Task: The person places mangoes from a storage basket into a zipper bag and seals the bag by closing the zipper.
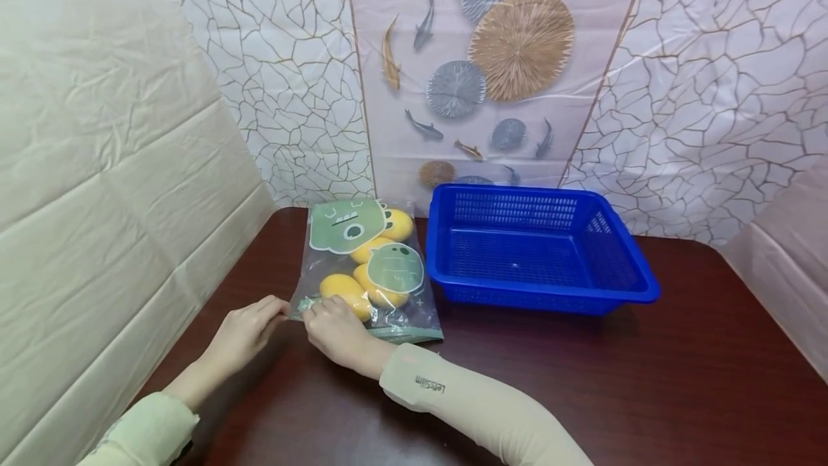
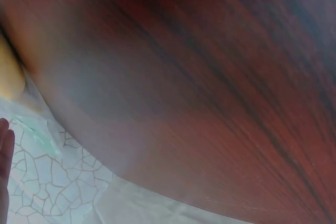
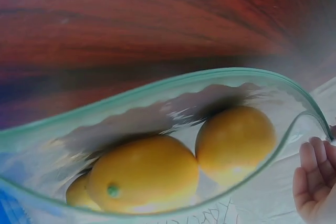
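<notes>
A clear zip bag (image 1: 343, 229) with green cartoon prints lies on the table, its mouth towards me. Several yellow lemons (image 1: 341, 288) are inside. My left hand (image 1: 244, 331) pinches the near left corner of the bag. Close beside it, my right hand (image 1: 338, 331) grips the green-edged mouth with curled fingers. In the right wrist view the mouth gapes, its green zip rim (image 3: 157, 88) bowed apart around the lemons (image 3: 144, 174). The left wrist view catches only a few fingers (image 2: 5, 156) at its edge.
To the right of the bag stands a blue plastic basket (image 1: 543, 292) with perforated sides. The dark red-brown table (image 1: 698, 351) is bordered by a patterned cloth wall (image 1: 310, 92) behind and a cream cloth (image 1: 129, 185) on the left.
</notes>
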Demonstrator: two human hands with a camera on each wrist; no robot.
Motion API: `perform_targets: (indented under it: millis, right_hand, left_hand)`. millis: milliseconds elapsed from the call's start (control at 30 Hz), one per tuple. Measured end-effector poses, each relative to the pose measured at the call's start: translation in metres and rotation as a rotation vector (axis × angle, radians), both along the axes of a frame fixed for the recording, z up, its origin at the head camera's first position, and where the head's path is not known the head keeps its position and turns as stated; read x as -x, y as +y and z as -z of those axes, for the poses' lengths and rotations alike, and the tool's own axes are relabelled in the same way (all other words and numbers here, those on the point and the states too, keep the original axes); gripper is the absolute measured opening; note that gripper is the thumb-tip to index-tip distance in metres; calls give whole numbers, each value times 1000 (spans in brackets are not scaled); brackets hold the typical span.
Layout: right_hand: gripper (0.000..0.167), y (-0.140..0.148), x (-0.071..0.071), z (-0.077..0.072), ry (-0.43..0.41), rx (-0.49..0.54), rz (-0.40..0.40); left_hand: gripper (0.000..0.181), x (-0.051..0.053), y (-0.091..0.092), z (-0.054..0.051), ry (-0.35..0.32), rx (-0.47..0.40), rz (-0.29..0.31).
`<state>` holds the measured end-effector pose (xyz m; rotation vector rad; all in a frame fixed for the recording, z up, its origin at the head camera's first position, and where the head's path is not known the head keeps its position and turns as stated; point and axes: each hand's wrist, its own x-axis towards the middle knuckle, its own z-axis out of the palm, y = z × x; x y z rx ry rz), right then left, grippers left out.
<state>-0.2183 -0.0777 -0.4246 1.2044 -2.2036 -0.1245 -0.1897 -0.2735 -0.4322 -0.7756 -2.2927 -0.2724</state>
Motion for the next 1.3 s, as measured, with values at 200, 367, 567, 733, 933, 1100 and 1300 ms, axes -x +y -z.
perform_targets:
  millis: [200,367,567,733,933,1100,1300]
  right_hand:
    - [6,10,1,3,156,17,-12]
    - [6,19,6,8,253,43,-39]
    - [10,27,9,9,297,60,-81]
    - [16,33,11,10,322,61,-117]
    - [17,41,15,13,322,32,-151]
    - [17,50,16,16,330,23,-152]
    - [20,55,17,17,341,39,-158]
  left_hand:
    - [48,1,-1,-1,17,-6,-9]
    - [45,1,-1,-2,21,-9,-7]
    - [40,3,0,-2,24,4,-6]
    - [8,3,-1,-1,20,14,-21]
    - [14,3,-1,-2,15,18,-33]
    - [16,3,-3,-3,0,8,-42]
    - [26,2,-6,-5,-8,2,-28]
